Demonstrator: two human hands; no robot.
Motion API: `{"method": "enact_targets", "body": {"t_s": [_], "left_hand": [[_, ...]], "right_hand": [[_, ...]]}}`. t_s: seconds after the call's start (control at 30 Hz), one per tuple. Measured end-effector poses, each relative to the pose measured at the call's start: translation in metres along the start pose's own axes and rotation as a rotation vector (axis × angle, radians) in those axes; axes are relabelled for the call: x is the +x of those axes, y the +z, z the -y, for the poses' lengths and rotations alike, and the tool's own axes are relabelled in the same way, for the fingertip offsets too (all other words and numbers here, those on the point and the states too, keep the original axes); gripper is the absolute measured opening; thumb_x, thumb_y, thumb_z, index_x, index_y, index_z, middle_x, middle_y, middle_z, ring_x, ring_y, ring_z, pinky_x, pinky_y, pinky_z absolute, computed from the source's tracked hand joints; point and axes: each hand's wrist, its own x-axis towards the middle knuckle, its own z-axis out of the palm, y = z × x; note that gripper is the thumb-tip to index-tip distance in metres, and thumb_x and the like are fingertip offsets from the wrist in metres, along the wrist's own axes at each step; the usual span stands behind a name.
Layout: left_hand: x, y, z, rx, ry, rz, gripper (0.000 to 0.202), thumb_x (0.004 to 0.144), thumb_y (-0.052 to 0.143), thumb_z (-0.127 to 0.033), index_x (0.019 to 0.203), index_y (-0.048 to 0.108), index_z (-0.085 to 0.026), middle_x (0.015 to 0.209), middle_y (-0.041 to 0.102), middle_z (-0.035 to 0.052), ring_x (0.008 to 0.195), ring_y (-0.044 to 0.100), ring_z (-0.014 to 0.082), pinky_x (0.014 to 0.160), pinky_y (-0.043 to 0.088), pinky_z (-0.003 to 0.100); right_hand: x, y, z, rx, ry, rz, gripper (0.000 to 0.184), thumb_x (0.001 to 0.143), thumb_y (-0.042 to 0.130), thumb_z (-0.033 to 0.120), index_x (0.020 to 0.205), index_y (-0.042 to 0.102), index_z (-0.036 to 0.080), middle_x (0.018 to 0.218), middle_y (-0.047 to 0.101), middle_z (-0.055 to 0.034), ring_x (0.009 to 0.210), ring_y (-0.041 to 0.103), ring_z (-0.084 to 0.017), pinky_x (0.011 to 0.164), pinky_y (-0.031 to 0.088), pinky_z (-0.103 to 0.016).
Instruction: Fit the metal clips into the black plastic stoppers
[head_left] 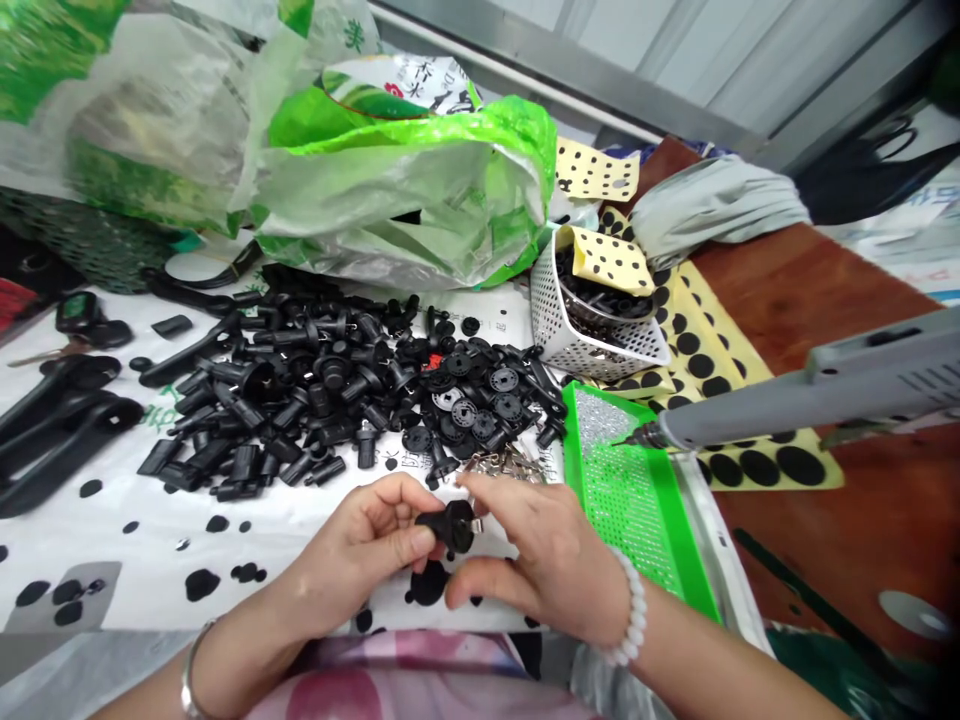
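My left hand [375, 540] pinches a small black plastic part [444, 527] between thumb and fingers, low over the white sheet. A shiny metal clip [476, 525] sticks out of the part's right side. Just to the right, my right hand [536, 550] curves around that end with thumb and fingers apart, and nothing shows in its grasp. Beyond both hands lies a heap of black plastic parts [330, 370], with round slotted discs [465, 412] at its right side. Metal clips [510, 465] lie in a small pile behind my right hand.
A green tray [645, 520] holds small silvery pieces on the right. A grey electric screwdriver [787, 390] points over it. Behind stand a white perforated basket [551, 310] and green-white plastic bags [405, 200]. Black handle-like parts [67, 430] lie at left.
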Motion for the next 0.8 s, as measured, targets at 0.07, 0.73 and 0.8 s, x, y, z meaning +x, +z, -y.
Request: {"method": "enact_targets", "body": {"t_s": [0.07,0.73,0.8], "left_hand": [[0.002,-0.001,0.002,-0.028,0.001,0.035,0.021,0.076,0.067,-0.03,0.09,0.057,-0.017,0.069,0.064,0.0,0.059,0.054,0.0092,0.057,0.043,0.02],[0.003,0.007,0.011,0.194,0.104,-0.061,0.016,0.079,0.063,-0.03,0.088,0.056,-0.018,0.079,0.057,0.0011,0.075,0.053,0.0136,0.069,0.042,0.025],[0.005,0.007,0.011,0.126,0.081,-0.043,0.022,0.077,0.065,-0.034,0.088,0.054,-0.018,0.074,0.056,-0.0002,0.068,0.051,0.012,0.064,0.041,0.024]], "right_hand": [[-0.003,-0.004,-0.001,-0.056,-0.051,0.04,0.068,0.085,0.04,0.062,0.124,0.044,0.007,0.092,0.067,-0.0131,0.079,0.065,-0.02,0.062,0.051,-0.029],[-0.004,0.009,-0.001,0.043,0.244,0.216,0.058,0.094,0.022,0.055,0.07,0.058,0.015,0.051,0.056,-0.0016,0.043,0.051,-0.013,0.043,0.039,-0.024],[-0.005,0.011,-0.003,0.017,0.136,0.114,0.059,0.092,0.023,0.057,0.101,0.058,0.011,0.069,0.065,-0.0072,0.055,0.06,-0.016,0.048,0.047,-0.027]]}}
